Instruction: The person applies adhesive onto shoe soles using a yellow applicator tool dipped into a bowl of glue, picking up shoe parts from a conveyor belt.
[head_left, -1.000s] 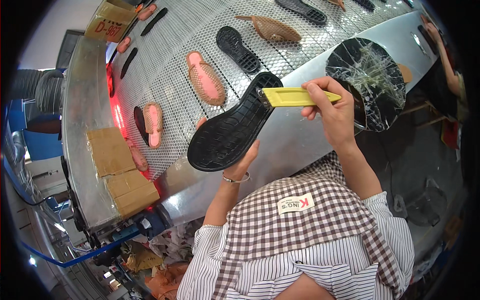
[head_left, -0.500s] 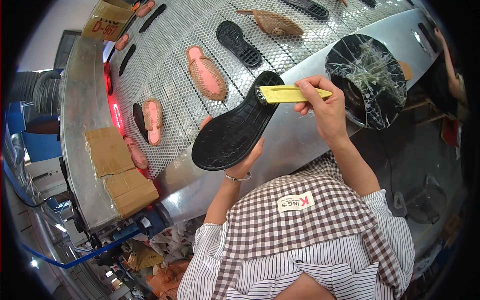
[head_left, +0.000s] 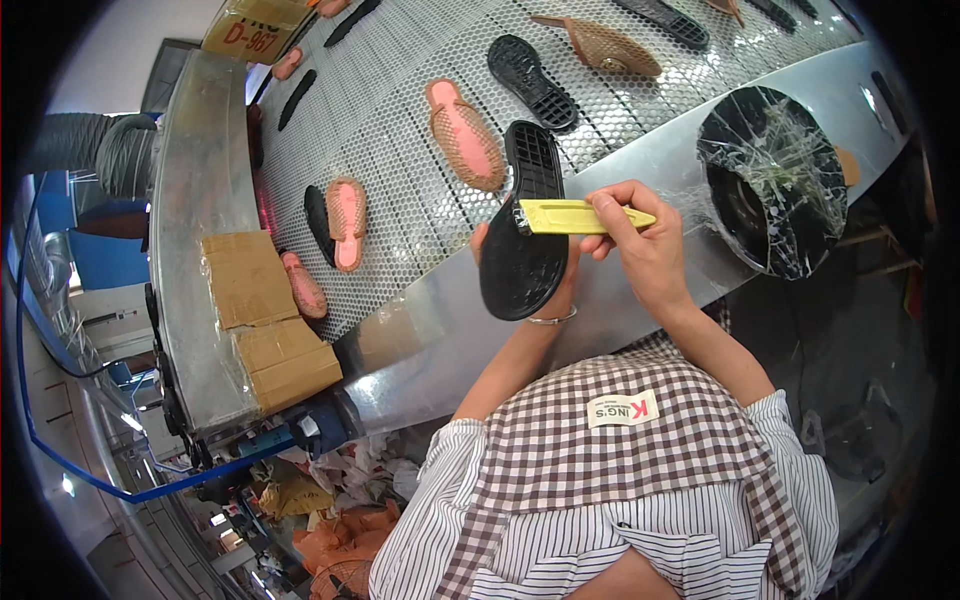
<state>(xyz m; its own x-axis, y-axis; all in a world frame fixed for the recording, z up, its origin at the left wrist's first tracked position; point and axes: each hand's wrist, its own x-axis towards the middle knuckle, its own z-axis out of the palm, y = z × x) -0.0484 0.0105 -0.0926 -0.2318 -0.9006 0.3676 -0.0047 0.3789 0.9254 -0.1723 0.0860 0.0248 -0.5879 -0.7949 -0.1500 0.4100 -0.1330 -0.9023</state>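
Head view, surface: I see a curved conveyor (head_left: 400,200) of perforated metal mesh with a smooth sheet-steel rim bending across the frame.
Head view, room: cluttered floor at lower left, with orange bags, crumpled wrap and a blue cable; dark floor at right.
Sole: black rubber sole (head_left: 525,235), ribbed tread facing me, held tilted over the near rim of the conveyor, toe toward the mesh.
Left hand: my left hand (head_left: 555,280) is behind the sole's lower half, fingers closed round its edges; mostly hidden by the sole; thin bangle on the wrist.
Right hand: my right hand (head_left: 640,245) is clamped on a flat yellow brush (head_left: 580,217); its bristle end touches the middle of the sole.
Belt load: pink soles (head_left: 465,135), further black soles (head_left: 532,70), one brown mesh-textured sole (head_left: 600,45), lying apart on the mesh.
Pot: round black pot (head_left: 775,180) under creased clear film, on the rim to the right.
Cardboard: flat taped cardboard (head_left: 265,320) on the left rim.
Clothing: checked apron over a striped shirt.
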